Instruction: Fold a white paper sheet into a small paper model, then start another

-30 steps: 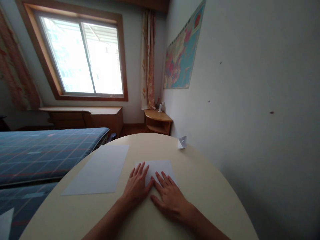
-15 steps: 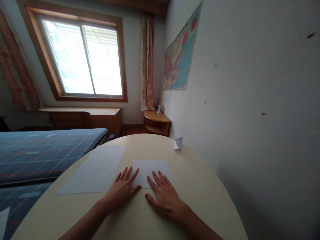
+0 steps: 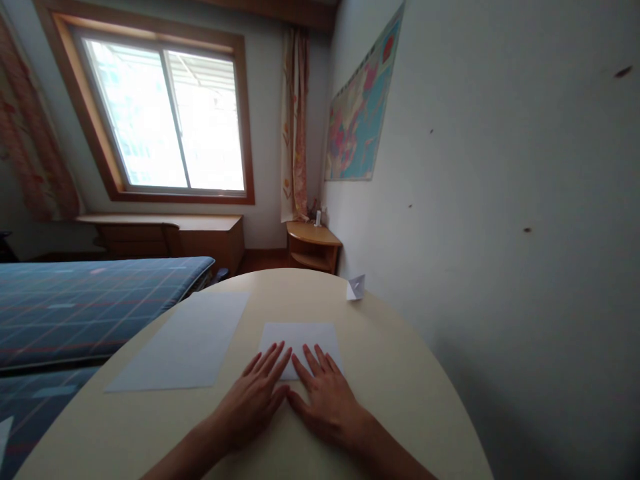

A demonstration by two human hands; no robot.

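Note:
A small white sheet of paper lies flat on the round cream table. Over its near left part rests my left hand, palm down with fingers stretched out. My right hand lies flat on the near right part of the same sheet, its fingers spread. The two thumbs almost meet just below the sheet's near edge. Both hands cover the near corners of the paper, and neither grips anything.
To the left lies a larger white sheet of paper. A folded white paper piece stands near the table's far right edge, close to the wall. A mattress with a blue plaid cover is left of the table.
My left hand has slid right across the small sheet, towards my right hand. The right hand has shifted slightly left, so the gap between them is narrower.

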